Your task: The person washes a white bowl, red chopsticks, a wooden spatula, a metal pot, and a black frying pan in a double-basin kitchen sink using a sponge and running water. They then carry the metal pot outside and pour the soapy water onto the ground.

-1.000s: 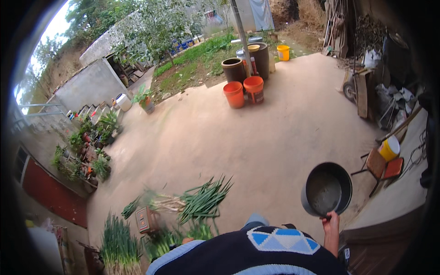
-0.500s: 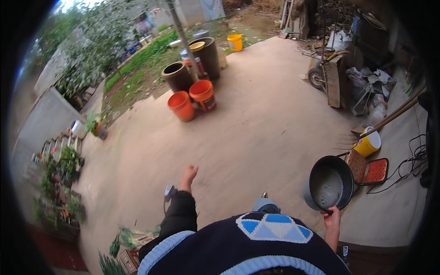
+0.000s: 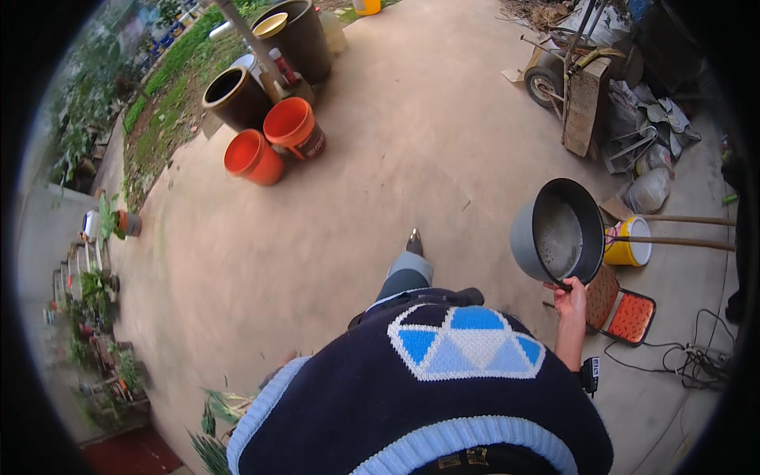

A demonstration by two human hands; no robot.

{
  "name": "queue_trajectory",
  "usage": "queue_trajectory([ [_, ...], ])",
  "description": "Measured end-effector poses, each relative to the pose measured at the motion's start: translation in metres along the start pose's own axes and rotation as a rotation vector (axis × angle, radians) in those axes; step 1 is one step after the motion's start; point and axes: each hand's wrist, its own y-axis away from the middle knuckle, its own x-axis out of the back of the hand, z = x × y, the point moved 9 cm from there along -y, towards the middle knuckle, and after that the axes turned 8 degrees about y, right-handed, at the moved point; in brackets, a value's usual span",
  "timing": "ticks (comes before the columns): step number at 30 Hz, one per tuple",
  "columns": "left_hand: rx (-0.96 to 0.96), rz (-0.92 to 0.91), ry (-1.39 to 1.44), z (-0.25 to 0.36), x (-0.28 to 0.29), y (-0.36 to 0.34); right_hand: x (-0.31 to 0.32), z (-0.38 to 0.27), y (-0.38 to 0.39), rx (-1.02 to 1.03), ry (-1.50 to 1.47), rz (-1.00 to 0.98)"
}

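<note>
A deep dark-grey basin [image 3: 522, 237] hangs on my right side, tilted so that its opening shows. Pale specks and a wet-looking sheen cover its bottom. My right hand [image 3: 570, 298] grips the near rim, fingers wrapped over the edge. Of my left hand [image 3: 286, 358], only a blurred bit shows past the left edge of my dark knitted vest [image 3: 332, 412]; its fingers cannot be made out. One grey-trousered leg with a dark shoe [image 3: 414, 242] is stretched forward on the concrete.
Two orange buckets [image 3: 253, 158] and dark jars [image 3: 237, 99] stand far left. A cart [image 3: 586, 103] and plastic scraps lie far right. Beyond the basin are a yellow bucket [image 3: 629, 245], long wooden handles, a red-seated chair [image 3: 632, 318] and tangled cable [image 3: 701, 356]. Potted plants line the left.
I have stepped forward, and one leg now reaches ahead. My left arm has swung back from in front of me. My right hand still carries the basin, now further forward.
</note>
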Motion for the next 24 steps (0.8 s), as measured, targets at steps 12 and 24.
queue_trajectory([
  [12, -0.897, -0.124, -0.581, 0.700, -0.528, 0.054, -0.267, -0.218, -0.233, 0.017, 0.018, 0.001],
  [24, -0.581, -0.099, -0.430, 0.922, -0.697, -0.015, -0.576, -0.443, -0.525, 0.020, 0.000, -0.095],
])
